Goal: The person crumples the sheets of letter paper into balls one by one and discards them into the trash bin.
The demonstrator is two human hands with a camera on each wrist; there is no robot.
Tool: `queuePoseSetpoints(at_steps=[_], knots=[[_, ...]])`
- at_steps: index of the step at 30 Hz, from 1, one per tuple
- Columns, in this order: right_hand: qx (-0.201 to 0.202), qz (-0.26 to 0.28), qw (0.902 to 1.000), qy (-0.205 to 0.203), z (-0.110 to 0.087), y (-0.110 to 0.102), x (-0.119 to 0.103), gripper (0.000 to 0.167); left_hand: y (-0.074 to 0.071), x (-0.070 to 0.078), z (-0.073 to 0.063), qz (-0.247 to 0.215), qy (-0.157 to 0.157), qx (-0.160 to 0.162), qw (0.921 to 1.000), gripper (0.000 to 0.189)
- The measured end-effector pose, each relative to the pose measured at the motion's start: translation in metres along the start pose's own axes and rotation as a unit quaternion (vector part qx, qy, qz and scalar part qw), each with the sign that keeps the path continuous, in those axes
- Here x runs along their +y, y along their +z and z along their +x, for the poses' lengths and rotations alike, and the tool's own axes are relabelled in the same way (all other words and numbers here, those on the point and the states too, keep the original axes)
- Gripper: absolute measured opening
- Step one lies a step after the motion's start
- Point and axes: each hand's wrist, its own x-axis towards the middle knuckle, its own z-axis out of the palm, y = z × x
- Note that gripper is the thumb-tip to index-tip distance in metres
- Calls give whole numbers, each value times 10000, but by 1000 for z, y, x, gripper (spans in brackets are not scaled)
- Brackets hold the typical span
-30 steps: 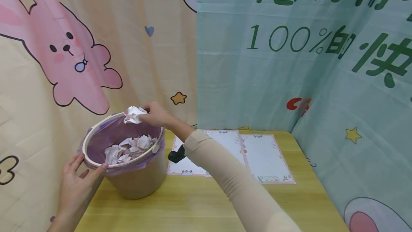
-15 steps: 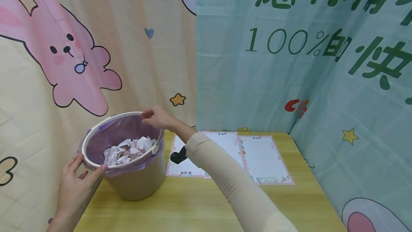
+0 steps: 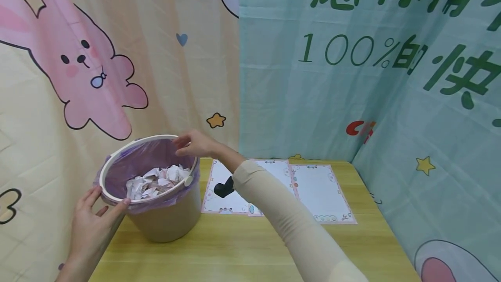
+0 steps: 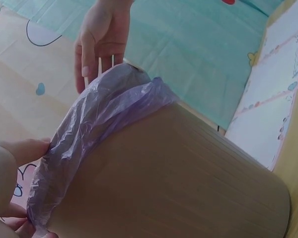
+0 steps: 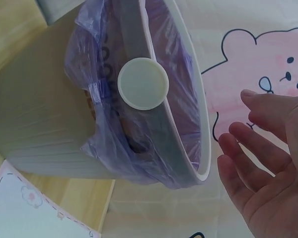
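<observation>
A beige trash bin lined with a purple plastic bag stands on the left of the table. Inside lies a heap of crumpled paper, white with pinkish parts. My left hand holds the bin's near left rim with thumb and fingertips, pressing the folded bag edge. Above the right back rim is my right hand, its fingers loosely bent and nothing in them. The right wrist view shows that right hand just off the rim, palm and fingers spread. A round handle knob sits on the bin's side.
Behind the right forearm, white paper sheets with printed borders lie on the wooden table. A black piece shows under the right wrist. Printed curtains close off the back and sides.
A crumpled paper ball was in my right hand over the bin a second ago. The hand let go, its fingers loosened, and it shifted slightly right. The left hand stayed at the rim.
</observation>
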Motion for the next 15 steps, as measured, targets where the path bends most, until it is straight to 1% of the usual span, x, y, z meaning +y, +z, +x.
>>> queuePoseSetpoints(at_steps=[3, 7, 9, 12, 15], knots=[[48, -31, 10000, 9, -5, -6, 3, 38, 0, 1, -1, 3, 5, 114, 9999, 90], [85, -78, 9999, 52, -15, -14, 8, 37, 2, 5, -5, 115, 81, 399, 9991, 91], [115, -98, 9999, 55, -21, -19, 11, 37, 2, 8, -5, 147, 251, 552, 9980, 91], [200, -169, 9996, -38, -29, -28, 17, 38, 3, 14, -5, 109, 558, 673, 9961, 90], [268, -181, 9994, -124, -39, -38, 24, 39, 6, 24, -4, 143, 894, 722, 9933, 89]])
